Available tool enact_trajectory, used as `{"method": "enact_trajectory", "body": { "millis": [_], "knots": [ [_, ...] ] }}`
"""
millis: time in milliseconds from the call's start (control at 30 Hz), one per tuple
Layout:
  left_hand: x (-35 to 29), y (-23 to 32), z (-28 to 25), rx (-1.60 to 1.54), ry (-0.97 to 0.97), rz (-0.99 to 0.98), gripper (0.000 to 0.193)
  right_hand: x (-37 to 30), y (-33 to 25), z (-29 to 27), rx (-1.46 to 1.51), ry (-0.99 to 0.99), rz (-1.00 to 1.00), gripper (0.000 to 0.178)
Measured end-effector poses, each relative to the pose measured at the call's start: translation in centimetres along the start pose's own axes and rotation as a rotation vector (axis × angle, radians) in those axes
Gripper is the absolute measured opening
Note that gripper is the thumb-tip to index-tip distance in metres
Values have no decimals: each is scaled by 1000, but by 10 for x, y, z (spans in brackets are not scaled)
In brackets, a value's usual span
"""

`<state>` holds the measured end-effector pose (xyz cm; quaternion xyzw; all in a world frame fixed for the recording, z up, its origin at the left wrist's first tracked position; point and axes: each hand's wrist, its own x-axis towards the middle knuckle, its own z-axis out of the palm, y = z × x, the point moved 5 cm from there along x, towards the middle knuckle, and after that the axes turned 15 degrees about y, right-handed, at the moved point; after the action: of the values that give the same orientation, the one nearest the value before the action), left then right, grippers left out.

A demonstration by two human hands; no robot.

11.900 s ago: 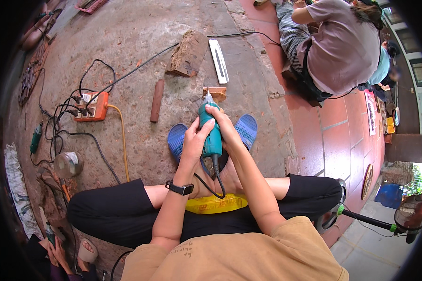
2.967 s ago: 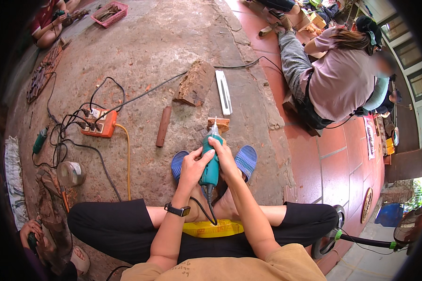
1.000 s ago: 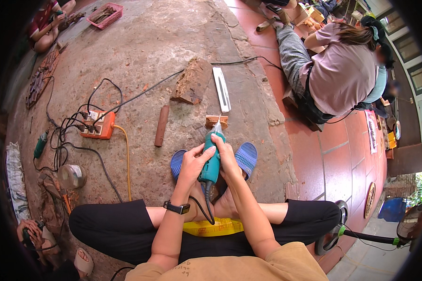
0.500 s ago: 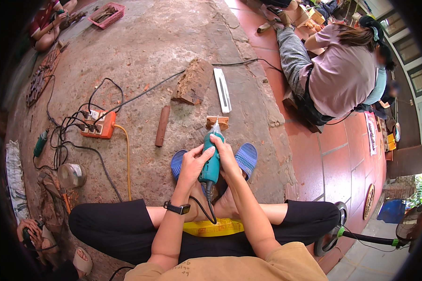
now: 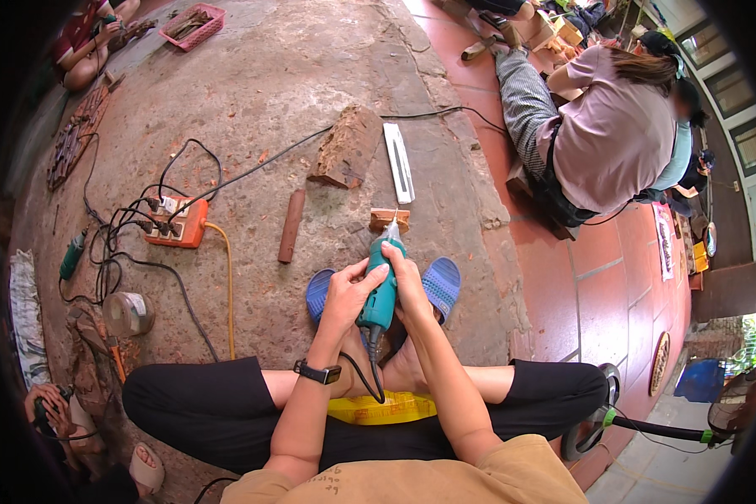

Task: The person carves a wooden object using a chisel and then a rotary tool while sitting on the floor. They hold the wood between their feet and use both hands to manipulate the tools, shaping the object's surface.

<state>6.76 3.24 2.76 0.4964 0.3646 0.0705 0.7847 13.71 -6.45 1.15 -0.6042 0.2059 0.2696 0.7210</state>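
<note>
tool: you've got the teal rotary tool (image 5: pixel 380 281) gripped in both hands, sitting right over your blue sandals (image 5: pixel 439 284).
left hand (image 5: pixel 344 294): wrapped shut around the lower body of the tool, fingers curled over it from the 9 o'clock side.
right hand (image 5: pixel 410 281): also closed on it, a bit higher up, from the 3 o'clock side, so it's the one nearer the tip.
long axis: runs 6 to 12, cord end toward you, bit pointing away.
wood block (image 5: pixel 390 220): small one on the stone floor (image 5: pixel 311 76) at 12 o'clock from your hands. The bit looks to be touching it or just shy, can't quite tell.
cord (image 5: pixel 370 370): drops back toward your lap at 6.
</note>
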Motion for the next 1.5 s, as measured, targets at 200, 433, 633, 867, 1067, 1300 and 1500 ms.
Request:
{"method": "enact_trajectory", "body": {
  "millis": [200,433,633,867,1067,1300,1500],
  "knots": [
    [1,-3,0,25,14,10,45,-1,1,0,54,21,1,30],
    [-3,-4,-4,30,61,94,48,-4,-4,4,-48,-52,-1,30],
    [-13,-2,0,249,137,251,57,-12,-6,-4,-15,-88,42,37],
    [-8,-10,0,207,125,241,53,-8,-3,-7,-17,-47,38,34],
    [-13,-2,-2,208,142,234,48,-4,-5,-1,-96,-80,52,31],
    [0,-15,-5,154,131,239,47,-4,-5,0,-78,-71,46,31],
    [-8,-11,-7,193,182,238,47,-9,-6,4,-87,-76,43,30]
  ]
}}
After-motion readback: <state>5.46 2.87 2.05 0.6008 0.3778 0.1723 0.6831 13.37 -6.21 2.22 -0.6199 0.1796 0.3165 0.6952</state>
